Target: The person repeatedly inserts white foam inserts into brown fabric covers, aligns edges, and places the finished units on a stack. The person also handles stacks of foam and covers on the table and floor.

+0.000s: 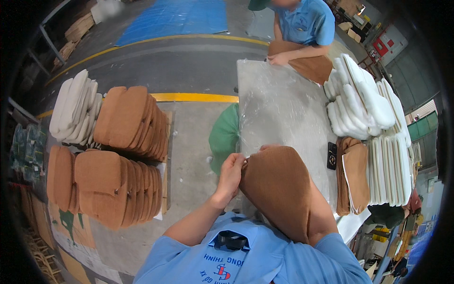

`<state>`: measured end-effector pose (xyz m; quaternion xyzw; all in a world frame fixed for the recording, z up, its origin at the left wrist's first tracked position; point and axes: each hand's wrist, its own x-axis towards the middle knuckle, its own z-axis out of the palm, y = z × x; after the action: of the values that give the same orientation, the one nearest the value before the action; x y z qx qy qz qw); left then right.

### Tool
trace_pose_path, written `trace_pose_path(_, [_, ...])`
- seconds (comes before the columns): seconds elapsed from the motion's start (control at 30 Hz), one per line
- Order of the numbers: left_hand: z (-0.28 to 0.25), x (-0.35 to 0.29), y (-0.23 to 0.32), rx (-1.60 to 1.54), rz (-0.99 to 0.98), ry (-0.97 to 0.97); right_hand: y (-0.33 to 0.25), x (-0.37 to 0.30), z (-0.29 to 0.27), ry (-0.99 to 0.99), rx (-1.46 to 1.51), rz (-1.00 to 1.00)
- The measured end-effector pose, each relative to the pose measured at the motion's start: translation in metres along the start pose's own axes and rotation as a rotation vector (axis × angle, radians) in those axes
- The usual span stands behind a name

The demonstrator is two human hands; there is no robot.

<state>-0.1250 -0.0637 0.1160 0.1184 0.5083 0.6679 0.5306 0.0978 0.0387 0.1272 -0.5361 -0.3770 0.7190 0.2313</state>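
Observation:
A brown fabric cushion cover (279, 189) stands tilted in front of my chest, over the near end of the table (283, 106), which is wrapped in clear plastic. Its left edge is pinched between the thumb and fingers of my left hand (229, 174). My right forearm (322, 214) passes behind the cover, which hides most of that hand. Only a little blurred skin shows at the cover's top edge, so its grip is unclear. Right of the cover lies a black phone-like device (332, 156), beside folded brown covers (353, 175).
White pads (390, 173) stand in rows on the right, with more piled (359, 102) behind. Across the table, a co-worker (307, 23) handles another brown cover (312, 66). Brown cushions (120, 118) and white pads (71, 106) are stacked left. A green sack (224, 137) touches the table's left side.

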Motion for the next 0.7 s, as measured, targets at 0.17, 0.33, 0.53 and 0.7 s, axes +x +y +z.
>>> trace_pose_path(0.17, [-0.008, 0.029, -0.022, 0.189, 0.009, 0.040, 0.014, 0.019, -0.001, 0.012, -0.046, 0.046])
trace_pose_path(0.33, [-0.034, 0.041, -0.049, 0.522, 0.033, -0.052, 0.029, 0.035, -0.011, 0.017, -0.106, 0.089])
trace_pose_path(0.53, [-0.055, 0.077, -0.025, 0.509, -0.133, -0.636, 0.005, 0.068, 0.018, -0.020, -0.392, 0.103])
trace_pose_path(0.7, [-0.054, 0.106, -0.008, 0.700, -0.349, -0.926, -0.052, 0.044, -0.001, -0.087, -0.846, -0.145])
